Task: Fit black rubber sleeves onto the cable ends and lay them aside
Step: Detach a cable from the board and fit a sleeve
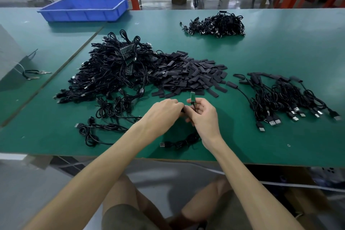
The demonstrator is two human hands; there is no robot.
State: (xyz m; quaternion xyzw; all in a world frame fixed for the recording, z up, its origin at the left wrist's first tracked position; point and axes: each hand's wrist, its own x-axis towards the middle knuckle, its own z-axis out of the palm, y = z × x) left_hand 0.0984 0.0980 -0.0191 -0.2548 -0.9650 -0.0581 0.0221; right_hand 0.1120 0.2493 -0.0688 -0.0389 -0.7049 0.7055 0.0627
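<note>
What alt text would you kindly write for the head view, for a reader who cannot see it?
Over a green table, the right hand holds a cable with its green tip up, and the left hand, fingers curled, meets it. Behind lie a cable heap and a pile of sleeves; sleeved cables lie to the right.

Single view. Head-worn wide-angle camera at the near edge of the green matted tabletop (280, 52), facing forward and down. Close over the left hand (164, 112) and right hand (203, 115); reaches the blue plastic tray (84, 8) at the far edge.
</note>
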